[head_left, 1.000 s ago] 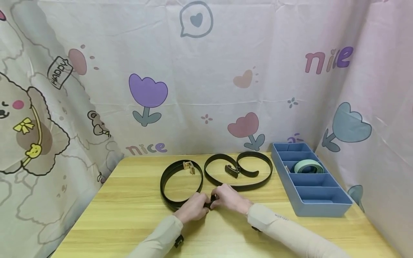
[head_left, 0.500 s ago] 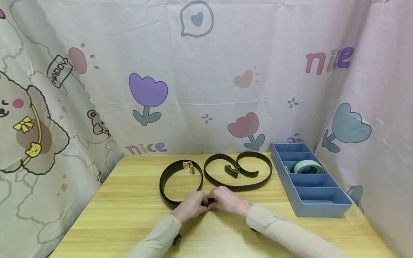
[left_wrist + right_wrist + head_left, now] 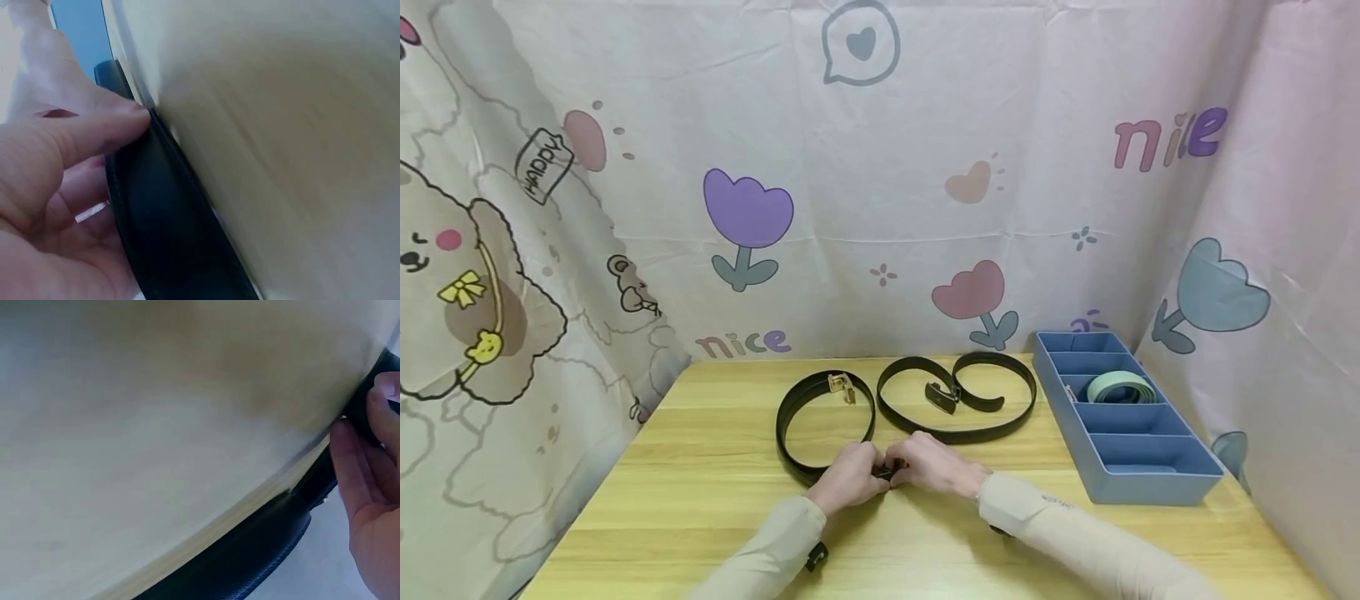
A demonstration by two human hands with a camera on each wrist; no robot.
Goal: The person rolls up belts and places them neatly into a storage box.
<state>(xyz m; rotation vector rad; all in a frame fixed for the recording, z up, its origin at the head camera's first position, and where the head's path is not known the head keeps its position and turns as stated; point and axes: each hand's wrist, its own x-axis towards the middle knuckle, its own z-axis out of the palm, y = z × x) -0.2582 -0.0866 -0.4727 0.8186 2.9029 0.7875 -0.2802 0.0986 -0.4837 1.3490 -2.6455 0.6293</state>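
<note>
"Where's the black strap (image 3: 169,219)?"

"Mid-bench (image 3: 647,508), between my left hand (image 3: 848,475) and my right hand (image 3: 936,465), the fingers (image 3: 119,130) of both pinching it. Whether it belongs to the coiled belt (image 3: 789,410) just left, I can't tell."

"What might spoil it?"

"Too light a pinch, and the stiff strap could spring free. If it is joined to the coil, a hard pull could tighten that. Beyond, to the right, a careless knuckle could nudge the curled belt (image 3: 958,435) out of shape."
</note>
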